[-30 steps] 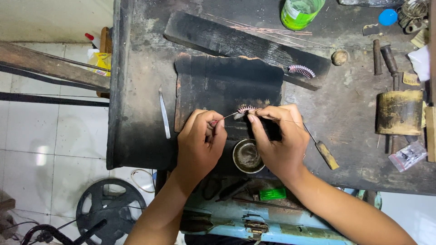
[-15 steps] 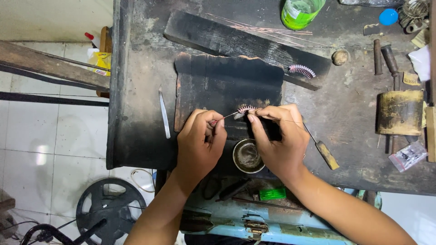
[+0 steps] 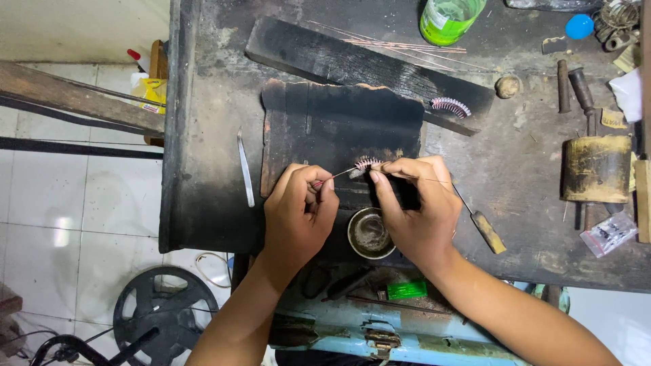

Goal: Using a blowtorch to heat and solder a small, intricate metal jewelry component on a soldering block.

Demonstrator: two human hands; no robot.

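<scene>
My left hand pinches one end of a thin wire that carries a small pinkish wire coil. My right hand pinches the coil's other side with thumb and forefinger. Both hands hover over a charred black board on the dark workbench. A small round metal cup sits just below, between my hands. A second finished coil lies on a long black plank farther back.
Tweezers lie left of the board. A wooden-handled tool lies to the right, beside a brass-coloured block. A green bottle stands at the back, with thin wires beside it. A green lighter rests in the blue drawer below.
</scene>
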